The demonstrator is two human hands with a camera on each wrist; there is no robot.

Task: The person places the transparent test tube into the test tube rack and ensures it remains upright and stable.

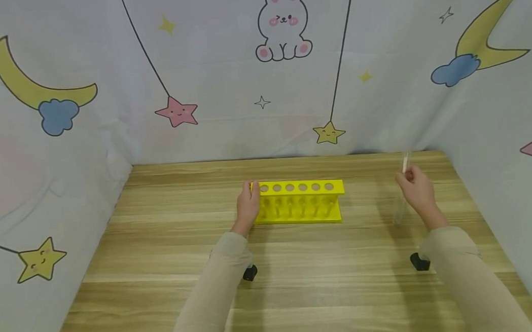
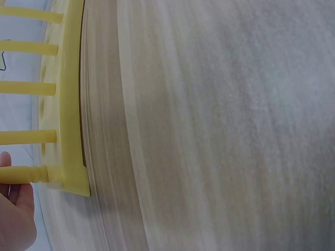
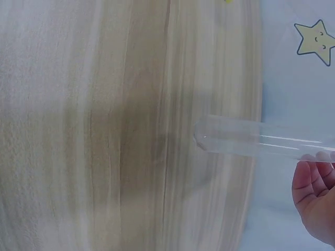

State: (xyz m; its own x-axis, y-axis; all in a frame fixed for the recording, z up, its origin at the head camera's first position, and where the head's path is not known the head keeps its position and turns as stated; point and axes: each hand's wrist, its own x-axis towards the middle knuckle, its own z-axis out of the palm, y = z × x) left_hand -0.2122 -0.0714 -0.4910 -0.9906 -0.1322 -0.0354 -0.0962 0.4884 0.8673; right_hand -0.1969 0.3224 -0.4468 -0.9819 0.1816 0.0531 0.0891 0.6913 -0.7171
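Note:
A yellow test tube rack [image 1: 338, 185] stands mid-table, with a row of round holes in its upper plate and a row of pegs below. My left hand [image 1: 248, 205] grips its left end; in the left wrist view, fingers [image 2: 25, 197] curl behind the end post. Off to the right, my right hand [image 1: 418, 192] pinches a clear test tube [image 1: 400, 209] between thumb and fingers near its upper part. The tube is upright with a slight tilt. Its rounded lower end shows in the right wrist view; whether it touches the table, I cannot tell. The tube looks see-through, with no visible contents.
The wood-grain table [image 1: 163, 274] reaches back to a white cloth [image 1: 224, 87] printed with stars, moons and a rabbit. The cloth also hangs along the left and right sides. A small black device shows under each sleeve cuff.

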